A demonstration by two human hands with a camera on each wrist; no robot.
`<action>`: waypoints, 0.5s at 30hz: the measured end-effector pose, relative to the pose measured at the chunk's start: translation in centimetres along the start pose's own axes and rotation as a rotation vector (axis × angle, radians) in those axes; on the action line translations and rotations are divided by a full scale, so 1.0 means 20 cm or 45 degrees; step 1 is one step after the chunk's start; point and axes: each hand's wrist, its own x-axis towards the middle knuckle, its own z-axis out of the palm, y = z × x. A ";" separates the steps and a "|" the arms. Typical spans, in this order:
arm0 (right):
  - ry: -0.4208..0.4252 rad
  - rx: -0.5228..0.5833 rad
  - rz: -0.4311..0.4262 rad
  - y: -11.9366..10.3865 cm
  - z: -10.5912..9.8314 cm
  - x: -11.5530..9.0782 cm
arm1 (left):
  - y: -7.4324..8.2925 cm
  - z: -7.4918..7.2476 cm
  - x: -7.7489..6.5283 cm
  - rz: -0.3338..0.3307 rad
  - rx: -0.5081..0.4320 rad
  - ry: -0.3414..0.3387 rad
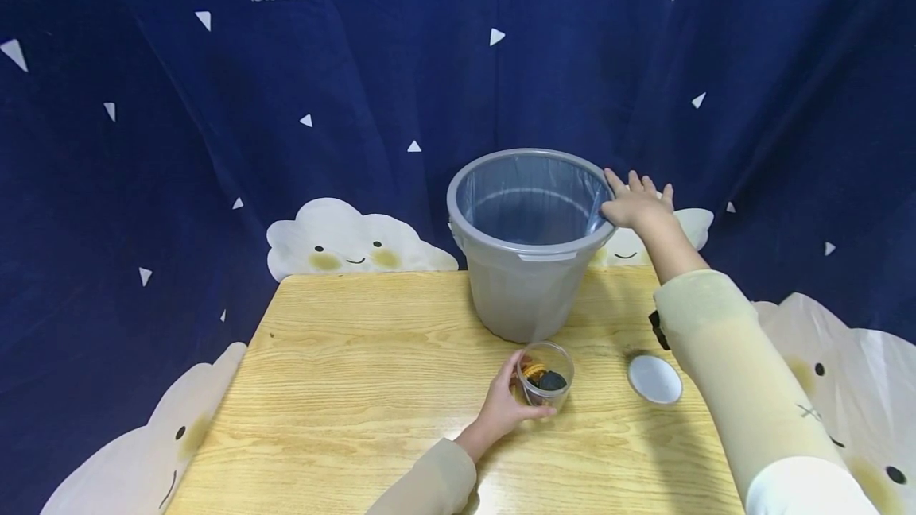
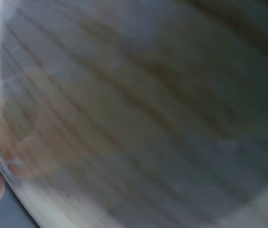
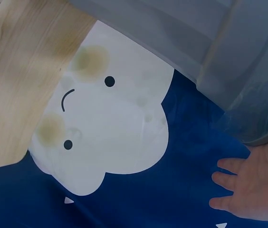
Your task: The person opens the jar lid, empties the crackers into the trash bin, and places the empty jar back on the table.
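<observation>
Just in front of the grey bin [image 1: 525,292], near its base: a clear cup [image 1: 562,396], mouth up, clamped in the left grip [image 1: 506,406] between fingers and thumb. Judging by looks, likely to handle as light and fairly stiff, with smooth, perhaps slippery walls; possibly thin enough to flex or crack under a hard squeeze. Best held round the sides, below the rim, and kept level because of the open mouth. Inside, an orange ridged piece [image 1: 533,372] beside dark, rough-looking lumps [image 1: 552,381]; too small to tell what or how heavy. At the right-hand side of the bin's rim, the right grip [image 1: 637,205], with fingers straight and spread apart, thumb side apparently touching the edge, wrapped round nothing. As for the bin, probably light for such bulk and rigid in the wall; best taken by the thick rim. Within the bin, a bluish liner [image 1: 533,197], creased, translucent, likely thin and limp. In front and to the right of the bin, a white disc [image 1: 654,379], round and flat-looking. Under the bin, a table [image 1: 358,340] with pale yellow wood grain; behind the bin, a dark blue curtain [image 1: 358,102], soft and lightly folded.
</observation>
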 end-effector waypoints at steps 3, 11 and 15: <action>-0.006 0.005 0.000 0.00 0.00 0.00 | -0.06 0.01 0.01 0.013 -0.012 0.004; -0.001 0.011 -0.004 0.00 0.00 -0.01 | -0.08 -0.03 0.00 0.082 -0.039 0.004; -0.003 0.017 -0.004 0.00 0.00 0.00 | -0.09 -0.04 0.00 0.047 -0.056 0.032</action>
